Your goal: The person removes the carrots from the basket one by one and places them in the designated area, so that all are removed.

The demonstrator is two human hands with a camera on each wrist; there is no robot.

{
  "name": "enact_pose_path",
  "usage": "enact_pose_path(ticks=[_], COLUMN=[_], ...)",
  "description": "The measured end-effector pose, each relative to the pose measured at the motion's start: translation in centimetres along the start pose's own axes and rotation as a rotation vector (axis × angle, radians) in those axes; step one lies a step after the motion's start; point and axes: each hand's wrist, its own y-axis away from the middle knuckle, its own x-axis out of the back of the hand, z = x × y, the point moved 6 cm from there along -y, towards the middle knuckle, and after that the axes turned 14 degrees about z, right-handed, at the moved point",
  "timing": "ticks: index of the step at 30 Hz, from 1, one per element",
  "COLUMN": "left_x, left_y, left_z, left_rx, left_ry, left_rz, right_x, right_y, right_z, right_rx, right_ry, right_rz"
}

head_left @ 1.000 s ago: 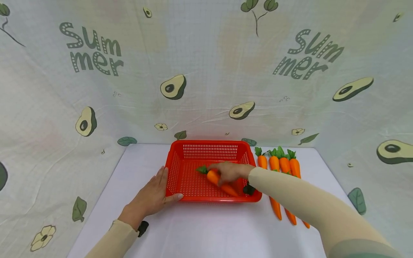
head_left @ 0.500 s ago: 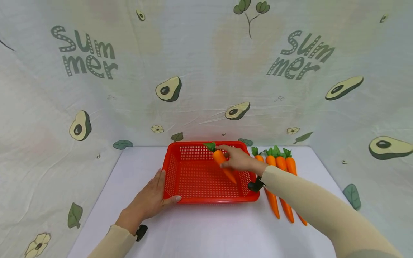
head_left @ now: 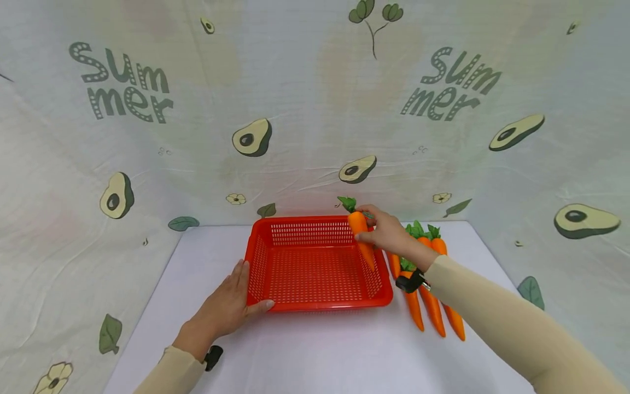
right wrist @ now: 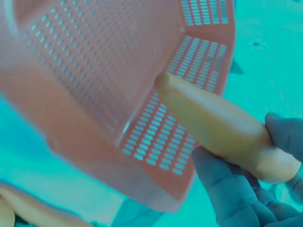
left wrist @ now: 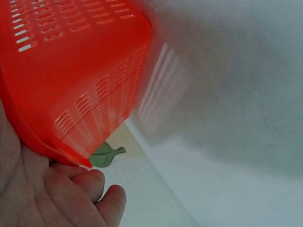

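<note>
My right hand (head_left: 386,231) pinches an orange carrot (head_left: 361,238) with a green leafy top. It is held tilted above the right end of the red basket (head_left: 320,306), tip pointing down. In the right wrist view, fingers and thumb grip the thick end of the carrot (right wrist: 218,123), and the basket wall (right wrist: 156,137) is behind it. My left hand (head_left: 221,301) rests against the basket's left side, fingers extended along the rim and thumb at the front corner. The left wrist view shows the palm and fingers (left wrist: 71,194) at the rim of the basket (left wrist: 66,85).
Several carrots (head_left: 433,312) lie on the white table (head_left: 320,350) right of the basket, partly hidden under my right forearm. A printed cloth (head_left: 305,98) hangs behind and at both sides. No carrot shows inside the basket.
My right hand has lifted the carrot off the basket floor and carried it up and right to above the right rim. The left hand stays at the basket's left side.
</note>
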Motion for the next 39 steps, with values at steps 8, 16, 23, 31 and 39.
enact_pose_path(ticks=[8, 16, 23, 31, 39], left_x=[-0.4, -0.5, -0.2, 0.0, -0.1], left_y=[-0.1, 0.0, 0.0, -0.1, -0.2], left_z=[0.1, -0.1, 0.1, 0.4, 0.4], left_rx=[0.010, 0.000, -0.038, -0.036, -0.044], left_ry=[0.026, 0.016, -0.012, 0.006, 0.008], left_rz=[-0.015, 0.000, 0.030, 0.022, 0.027], right_x=[3.7, 7.3, 9.7, 11.9, 12.4], right_y=[1.6, 3.8, 5.6, 8.1, 10.1], right_z=[2.0, 4.3, 7.7, 12.4, 16.8], right_rx=[-0.071, -0.098, -0.132, -0.179, -0.295], right_ry=[0.031, 0.149, 0.248, 0.269, 0.324], right_rz=[0.072, 0.134, 0.180, 0.202, 0.153])
